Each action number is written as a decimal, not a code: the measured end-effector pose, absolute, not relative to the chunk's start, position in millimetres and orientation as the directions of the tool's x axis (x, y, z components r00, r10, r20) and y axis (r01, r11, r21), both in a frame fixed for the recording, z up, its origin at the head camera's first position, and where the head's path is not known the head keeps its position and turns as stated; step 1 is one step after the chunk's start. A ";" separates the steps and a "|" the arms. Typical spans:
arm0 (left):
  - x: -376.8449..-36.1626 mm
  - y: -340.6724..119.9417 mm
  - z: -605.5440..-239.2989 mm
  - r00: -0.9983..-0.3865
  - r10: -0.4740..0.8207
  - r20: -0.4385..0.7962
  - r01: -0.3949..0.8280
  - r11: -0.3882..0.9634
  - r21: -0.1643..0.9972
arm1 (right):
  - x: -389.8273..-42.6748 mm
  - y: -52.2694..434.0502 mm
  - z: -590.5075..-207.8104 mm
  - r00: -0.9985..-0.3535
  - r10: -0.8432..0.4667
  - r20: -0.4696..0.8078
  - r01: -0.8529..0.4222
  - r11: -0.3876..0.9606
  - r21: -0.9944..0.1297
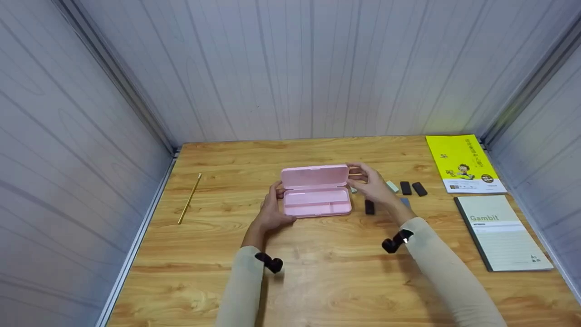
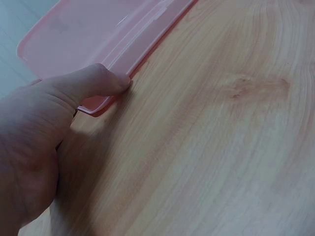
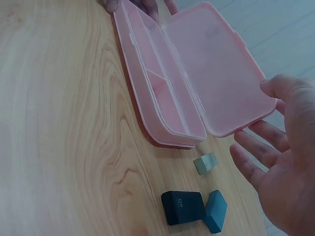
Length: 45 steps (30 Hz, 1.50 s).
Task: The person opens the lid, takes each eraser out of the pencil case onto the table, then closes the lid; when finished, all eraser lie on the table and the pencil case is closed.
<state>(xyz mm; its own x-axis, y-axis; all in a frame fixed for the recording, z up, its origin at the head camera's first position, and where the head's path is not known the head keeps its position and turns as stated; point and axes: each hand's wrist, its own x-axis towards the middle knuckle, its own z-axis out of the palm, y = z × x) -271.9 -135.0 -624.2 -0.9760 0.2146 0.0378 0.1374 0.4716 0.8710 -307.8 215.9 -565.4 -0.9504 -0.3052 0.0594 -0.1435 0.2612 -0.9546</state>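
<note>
A pink pencil case [image 1: 308, 197] stands on the table with its lid [image 1: 315, 176] raised. Both of its compartments in front and the long one behind hold nothing that I can see. My left hand [image 1: 272, 211] grips the left end, the thumb on the front corner and the fingers round the side. At the lid's right edge my right hand [image 1: 370, 181] pinches it, thumb on the inner face and fingers behind. Near the case's right end, in the right wrist view, lie a pale green eraser [image 3: 205, 163], a black eraser [image 3: 182, 207] and a bluish one [image 3: 215, 211].
More erasers, among them a black one [image 1: 420, 189], lie right of my right hand. A pencil [image 1: 189, 198] lies at the left. On the right are a yellow book [image 1: 458, 156] and a Gambit notebook [image 1: 504, 236]. Panel walls [image 1: 290, 68] enclose the table.
</note>
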 end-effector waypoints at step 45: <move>-273.8 -140.1 -623.9 -0.966 0.252 -0.060 0.078 0.502 0.861 | -270.8 208.5 -590.4 -0.871 -0.491 0.000 -0.276 0.488 -0.828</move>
<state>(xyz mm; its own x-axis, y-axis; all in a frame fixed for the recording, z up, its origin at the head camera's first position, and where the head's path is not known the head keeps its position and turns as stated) -273.8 -140.1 -623.9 -0.9658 0.2521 -0.0598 0.0779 0.5025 0.8611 -270.8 208.5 -590.4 -0.8711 -0.4911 0.0005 -0.2757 0.4882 -0.8281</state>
